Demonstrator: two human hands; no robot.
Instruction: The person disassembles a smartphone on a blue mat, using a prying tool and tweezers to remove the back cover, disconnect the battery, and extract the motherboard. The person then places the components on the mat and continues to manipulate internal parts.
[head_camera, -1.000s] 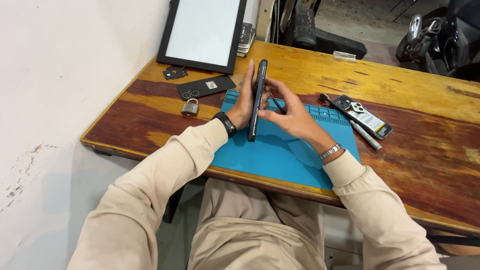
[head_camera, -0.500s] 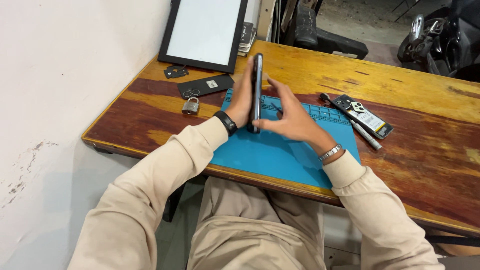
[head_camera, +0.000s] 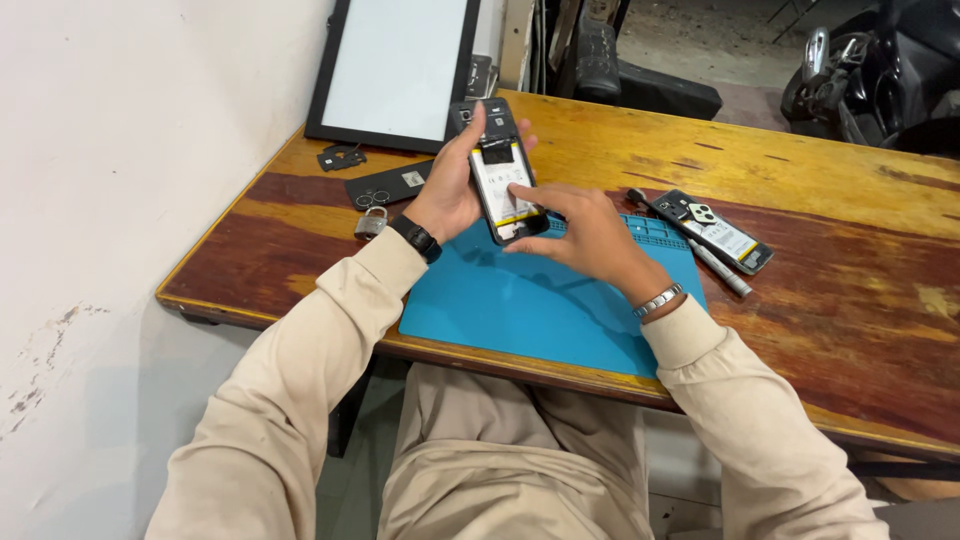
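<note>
My left hand (head_camera: 452, 188) grips an opened smartphone (head_camera: 500, 170) from its left side, holding it above the blue work mat (head_camera: 540, 300). The phone's back is off, so its white battery and black circuit parts face up. My right hand (head_camera: 585, 235) rests against the phone's lower right, with the index fingertip pressing on the battery area. A black wristband is on my left wrist and a metal bracelet on my right.
On the wooden table (head_camera: 800, 170) lie a second phone (head_camera: 712, 230) with a pen-like tool (head_camera: 700, 255) on the right, a black back cover (head_camera: 388, 184), a small black part (head_camera: 341, 156) and a padlock (head_camera: 371, 222) on the left. A framed white panel (head_camera: 400, 65) leans at the back. White wall on the left.
The phone was held edge-on and upright; now it is turned flat with its open back facing up, and my right index finger has come onto it.
</note>
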